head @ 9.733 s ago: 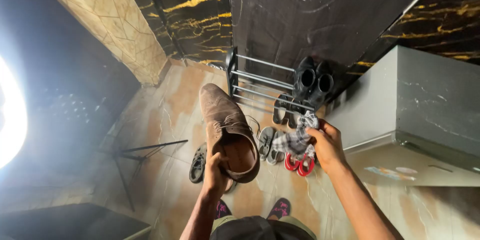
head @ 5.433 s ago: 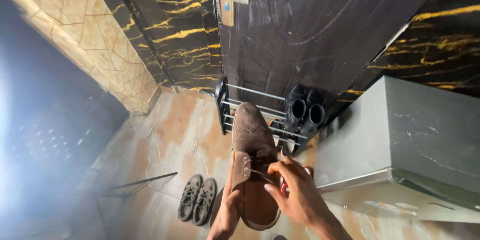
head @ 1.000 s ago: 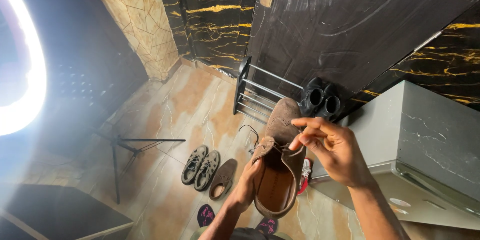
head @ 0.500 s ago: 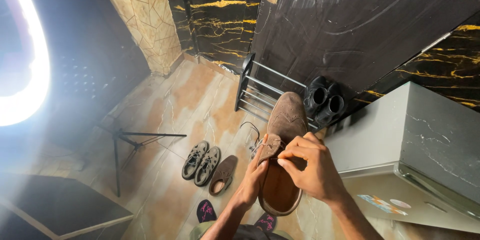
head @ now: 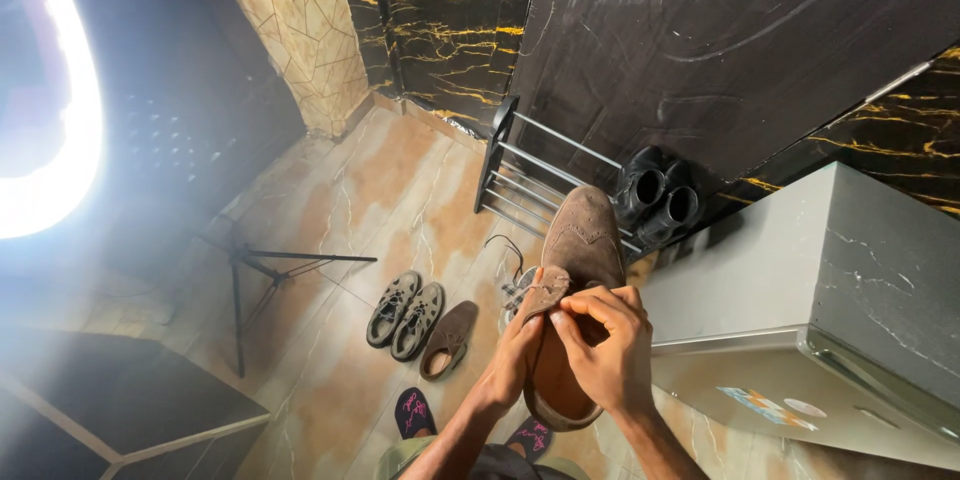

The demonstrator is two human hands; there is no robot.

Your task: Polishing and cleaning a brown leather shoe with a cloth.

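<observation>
1. Under you lies a floor (head: 390,180) of tan marbled tiles with pale veins.
2. A pair of grey sandals (head: 405,302) lies side by side on it, left of your hands.
3. Just beside them, to the right, a single brown shoe (head: 448,339) rests on the tiles.
4. A metal shoe rack (head: 530,175) stands on the floor against the dark door, with a pair of black boots (head: 658,195) on its right end.
5. A black tripod (head: 262,275) stands on the tiles to the left, well apart from the rack.
6. Your feet in black slippers with pink marks (head: 412,412) stand at the bottom edge.
</observation>
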